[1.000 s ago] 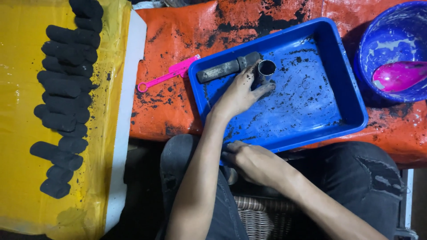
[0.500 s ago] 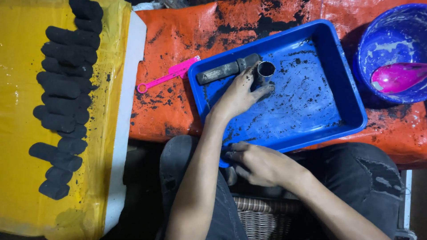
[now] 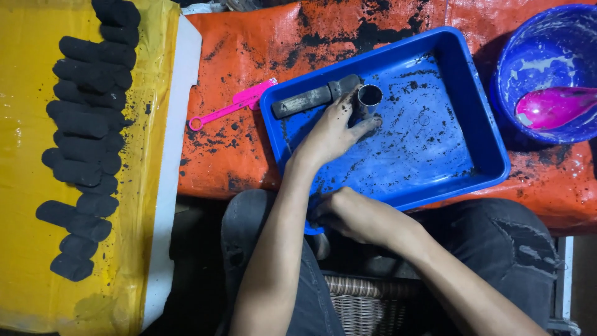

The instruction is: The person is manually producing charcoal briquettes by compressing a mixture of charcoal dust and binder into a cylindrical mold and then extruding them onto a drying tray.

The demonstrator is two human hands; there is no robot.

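1. The left hand (image 3: 333,134) lies in the blue tray (image 3: 479,134), fingers curled around a short upright metal tube (image 3: 369,99) with an open dark mouth; it grasps the tube at the tray's 11 o'clock region.
2. Touching the tube at its 9 o'clock side lies a dark grey cylinder tool (image 3: 314,98), flat on the tray floor and pointing toward the tray's left wall.
3. The right hand (image 3: 348,211) sits at the tray's near edge, about 7 o'clock, fingers bent over the rim; what they grip, if anything, I cannot tell.
4. A pink plastic scoop (image 3: 233,104) lies on the orange sheet (image 3: 249,56) just beside the tray at 9 o'clock.
5. At 3 o'clock of the tray stands a blue bowl (image 3: 528,56) smeared white, with a pink spoon (image 3: 553,106) lying in it.
6. Far to 9 o'clock, black briquettes (image 3: 87,124) lie in a stacked column on a yellow sheet (image 3: 25,155).
7. Black crumbs dust the tray floor and the orange sheet.
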